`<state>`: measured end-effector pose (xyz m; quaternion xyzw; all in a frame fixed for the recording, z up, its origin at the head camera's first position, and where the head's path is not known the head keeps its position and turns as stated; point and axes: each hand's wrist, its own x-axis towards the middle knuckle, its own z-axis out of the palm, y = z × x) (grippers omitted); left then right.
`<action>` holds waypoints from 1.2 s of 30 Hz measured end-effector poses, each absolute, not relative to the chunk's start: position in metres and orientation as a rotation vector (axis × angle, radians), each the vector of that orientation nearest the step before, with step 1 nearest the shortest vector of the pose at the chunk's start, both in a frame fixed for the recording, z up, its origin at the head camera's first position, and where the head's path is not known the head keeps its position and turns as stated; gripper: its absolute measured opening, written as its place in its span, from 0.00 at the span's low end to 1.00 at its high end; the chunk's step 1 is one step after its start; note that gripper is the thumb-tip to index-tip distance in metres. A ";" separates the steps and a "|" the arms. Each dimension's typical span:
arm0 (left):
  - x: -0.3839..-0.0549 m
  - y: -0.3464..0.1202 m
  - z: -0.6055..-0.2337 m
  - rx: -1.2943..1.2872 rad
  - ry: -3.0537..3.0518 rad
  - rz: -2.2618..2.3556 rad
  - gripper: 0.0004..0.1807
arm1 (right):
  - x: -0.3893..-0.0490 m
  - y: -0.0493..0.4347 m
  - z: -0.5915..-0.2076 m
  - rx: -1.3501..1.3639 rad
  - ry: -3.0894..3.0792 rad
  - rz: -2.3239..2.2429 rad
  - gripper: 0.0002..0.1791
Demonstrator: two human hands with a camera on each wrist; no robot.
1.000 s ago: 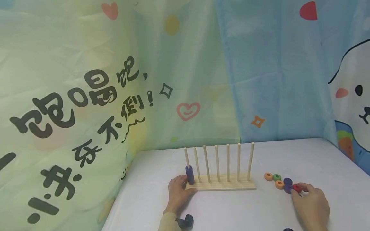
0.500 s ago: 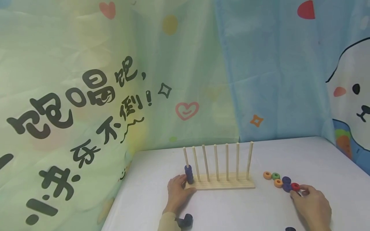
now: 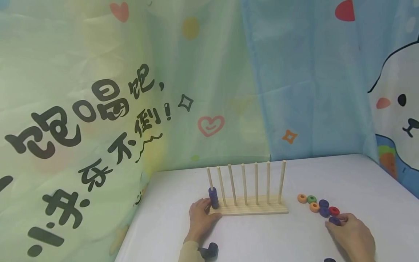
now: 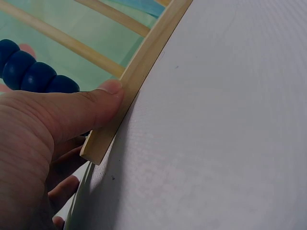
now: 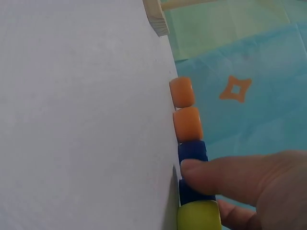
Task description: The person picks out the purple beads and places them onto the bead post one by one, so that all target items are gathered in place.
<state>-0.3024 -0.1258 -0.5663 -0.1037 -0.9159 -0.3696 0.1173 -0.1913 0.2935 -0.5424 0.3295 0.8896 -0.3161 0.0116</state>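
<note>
A wooden peg stand (image 3: 255, 210) with several upright pegs stands on the table, stacked blue beads (image 3: 213, 198) on its leftmost peg. My left hand (image 3: 201, 220) grips the left end of its base; in the left wrist view the thumb (image 4: 91, 108) presses the front edge and the fingers go behind. To the right, my right hand (image 3: 355, 234) pinches a blue bead (image 3: 334, 221) between thumb and fingers, low over the table. Just beyond its fingertips lies a red bead (image 3: 334, 211), next to another blue bead (image 3: 324, 212).
Two orange beads (image 3: 302, 198), a green bead (image 3: 311, 199) and a further blue bead (image 3: 323, 203) lie in the same cluster. The right wrist view shows a yellow-green bead (image 5: 199, 216) near the hand. A patterned curtain (image 3: 209, 91) hangs behind the white table (image 3: 262, 240).
My right hand has drawn slightly back from the red bead, and a blue bead now shows between its thumb and fingers. The left hand keeps its grip; the head view has shifted a little.
</note>
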 end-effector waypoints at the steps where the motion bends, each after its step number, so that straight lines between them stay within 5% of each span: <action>1: -0.302 -0.126 -0.566 -0.303 -2.681 -1.081 0.35 | -0.191 0.294 -0.543 1.019 2.780 -0.976 0.35; 36: -0.302 -0.127 -0.566 -0.302 -2.679 -1.124 0.36 | -0.193 0.266 -0.531 0.778 3.130 -1.234 0.25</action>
